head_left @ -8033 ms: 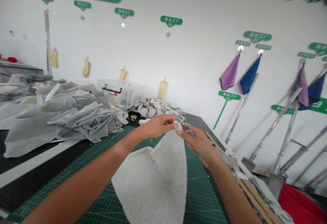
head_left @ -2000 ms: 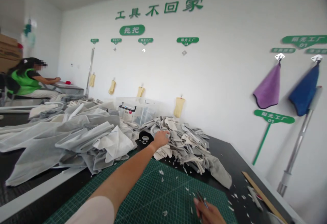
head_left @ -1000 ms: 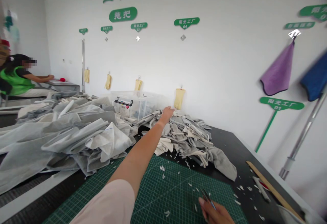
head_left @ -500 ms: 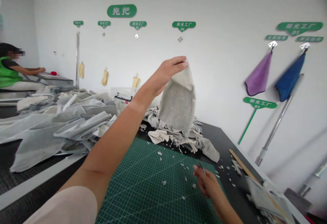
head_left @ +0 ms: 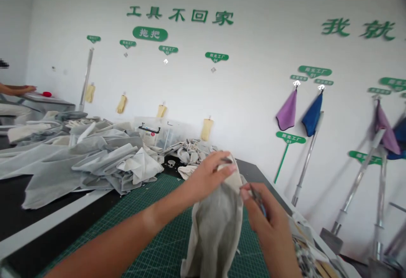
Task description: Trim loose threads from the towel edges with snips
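A grey and off-white fabric piece (head_left: 215, 223) hangs over the green cutting mat (head_left: 152, 235). My left hand (head_left: 211, 174) pinches its top edge, and a small dark metal tip shows by those fingers. Close beside it on the right, my right hand (head_left: 266, 210) is closed around a small metal tool with a bluish part (head_left: 258, 200). The fingertips of my right hand touch the right edge of the fabric. The tool's exact kind is too small to tell.
Grey cloths (head_left: 104, 155) are heaped at the left, with another fabric pile (head_left: 190, 151) behind my hands. A clear box (head_left: 152, 130) stands near the wall. Scraps (head_left: 304, 248) and wooden strips lie at the right edge. A person's arms (head_left: 19, 89) show far left.
My left hand has lowered the fabric toward the mat. My right hand has risen with the tool to the fabric's edge. The view has shifted right and up.
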The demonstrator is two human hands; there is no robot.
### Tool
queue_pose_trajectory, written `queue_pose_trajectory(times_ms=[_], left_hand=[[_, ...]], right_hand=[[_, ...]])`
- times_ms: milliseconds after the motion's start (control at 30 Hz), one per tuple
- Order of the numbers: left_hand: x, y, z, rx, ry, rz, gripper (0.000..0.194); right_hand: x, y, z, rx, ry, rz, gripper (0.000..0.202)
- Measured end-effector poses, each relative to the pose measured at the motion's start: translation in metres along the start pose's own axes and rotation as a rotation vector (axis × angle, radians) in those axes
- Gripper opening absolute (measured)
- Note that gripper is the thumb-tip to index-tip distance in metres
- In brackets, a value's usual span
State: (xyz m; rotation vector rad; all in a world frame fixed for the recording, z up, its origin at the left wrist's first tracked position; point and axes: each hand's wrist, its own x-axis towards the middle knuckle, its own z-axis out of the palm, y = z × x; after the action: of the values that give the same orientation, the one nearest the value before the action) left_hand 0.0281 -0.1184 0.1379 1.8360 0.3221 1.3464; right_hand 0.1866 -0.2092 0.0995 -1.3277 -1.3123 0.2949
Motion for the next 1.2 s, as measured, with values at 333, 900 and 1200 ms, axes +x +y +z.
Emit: queue_pose_trajectory(times_ms=[333, 900, 1200], left_hand=[[-0.043, -0.023, 0.018, -0.088, -0.030, -0.108, 0.042], [-0.038, -0.047, 0.024, 0.003, 0.015, -0.108, 0.035], [-0.040, -0.042, 0.027, -0.270, 0.052, -0.264, 0.040]], right_hand=[[0.004, 0.021, 0.031, -0.438, 0.031, -0.035, 0.044], [0.017, 0.049, 0.023, -0.411, -0.182, -0.085, 0.038], [0.006, 0.051, 0.032, -0.557, -0.166, 0.000, 0.039]])
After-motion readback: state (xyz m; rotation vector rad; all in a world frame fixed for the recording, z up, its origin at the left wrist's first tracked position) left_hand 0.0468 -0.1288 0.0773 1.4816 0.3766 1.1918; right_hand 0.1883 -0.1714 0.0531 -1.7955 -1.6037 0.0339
